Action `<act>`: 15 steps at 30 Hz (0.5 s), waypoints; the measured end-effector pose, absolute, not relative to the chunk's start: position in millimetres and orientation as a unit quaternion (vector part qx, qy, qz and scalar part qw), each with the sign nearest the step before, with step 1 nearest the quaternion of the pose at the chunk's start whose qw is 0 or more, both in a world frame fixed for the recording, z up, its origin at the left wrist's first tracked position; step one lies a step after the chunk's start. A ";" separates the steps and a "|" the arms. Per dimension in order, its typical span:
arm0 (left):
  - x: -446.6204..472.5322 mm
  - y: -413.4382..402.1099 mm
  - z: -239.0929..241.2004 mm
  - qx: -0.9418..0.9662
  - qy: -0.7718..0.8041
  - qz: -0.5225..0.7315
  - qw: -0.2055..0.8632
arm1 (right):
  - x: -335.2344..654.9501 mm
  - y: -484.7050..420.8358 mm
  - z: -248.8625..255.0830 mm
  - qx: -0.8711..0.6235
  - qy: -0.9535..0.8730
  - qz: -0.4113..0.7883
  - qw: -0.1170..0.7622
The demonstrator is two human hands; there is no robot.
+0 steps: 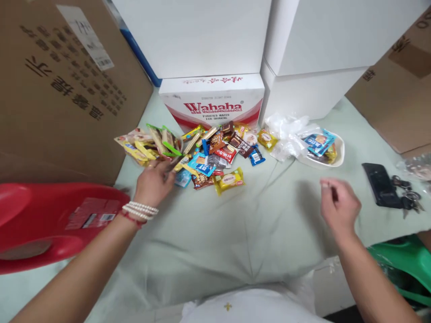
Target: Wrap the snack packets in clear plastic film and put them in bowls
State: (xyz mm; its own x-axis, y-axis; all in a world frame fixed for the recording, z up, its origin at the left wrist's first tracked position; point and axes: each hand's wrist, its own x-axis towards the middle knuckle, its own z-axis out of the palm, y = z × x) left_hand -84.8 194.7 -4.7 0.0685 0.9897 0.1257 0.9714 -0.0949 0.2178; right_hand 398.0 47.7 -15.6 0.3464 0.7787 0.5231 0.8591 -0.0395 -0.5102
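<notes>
My left hand, with pearl strands at the wrist, reaches to the left edge of a loose heap of wrapped snacks. Its fingers are drawn together beside a yellow wrapper; what they grip is blurred and partly hidden. Just beyond it, a bowl, mostly covered, holds green-edged wafer packs and yellow packets. A yellow cake packet lies at the heap's front. My right hand is curled into a fist above the cloth, with nothing showing in it.
A white dish with snack packets stands at right beside crumpled clear plastic. A phone and keys lie further right. A Wahaha carton and white boxes stand behind; a red plastic object and brown carton are left.
</notes>
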 end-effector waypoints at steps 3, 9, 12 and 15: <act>-73.0 158.2 -6.2 0.732 0.641 0.224 0.052 | 404.5 122.6 5.6 -0.733 -0.535 -0.096 0.409; -33.6 75.3 -17.3 0.733 0.584 0.322 0.136 | 411.1 188.5 7.8 -0.767 -0.587 0.034 0.257; -12.8 39.5 -24.0 0.705 0.565 0.349 0.251 | 391.1 151.2 7.7 -0.738 -0.551 0.073 0.383; 15.2 19.4 -24.7 0.654 0.539 0.386 0.364 | 352.0 97.0 2.8 -0.672 -0.431 0.315 0.513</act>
